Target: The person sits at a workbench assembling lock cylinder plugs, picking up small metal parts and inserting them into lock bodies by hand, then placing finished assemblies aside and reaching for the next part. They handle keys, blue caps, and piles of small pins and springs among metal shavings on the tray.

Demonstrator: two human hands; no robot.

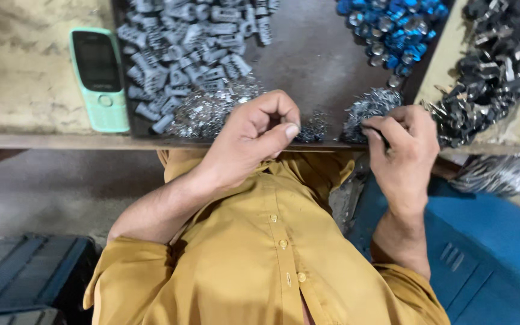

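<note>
At the near edge of the dark worktop point(314, 66), your left hand point(254, 135) curls with thumb pressed to fingertips; whether it pinches anything, you cannot tell. Your right hand point(401, 144) pinches a small dark part beside a heap of shiny metal bits point(368, 108). Grey plastic pieces point(182, 48) lie beyond.
</note>
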